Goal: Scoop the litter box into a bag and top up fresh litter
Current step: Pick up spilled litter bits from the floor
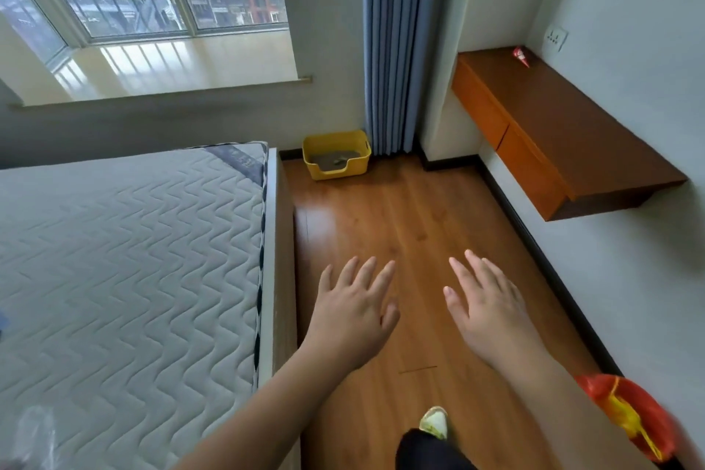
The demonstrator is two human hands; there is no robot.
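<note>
A yellow litter box (358, 162) stands on the wooden floor in the far corner, beside the blue curtain, with grey litter (331, 159) inside. My left hand (353, 311) and my right hand (490, 307) are stretched out in front of me over the floor, palms down, fingers spread, holding nothing. Both are far from the box. A red and yellow bag (629, 412) shows at the lower right, under my right forearm. A clear plastic bag (32, 435) lies on the mattress at the lower left, blurred.
A bare quilted mattress (126, 263) on a bed frame fills the left. A wall-mounted brown desk (564, 137) with orange drawers juts out on the right, with a small red packet (520, 55) on it. A strip of wooden floor (404, 225) runs between them. My foot (435, 424) is at the bottom.
</note>
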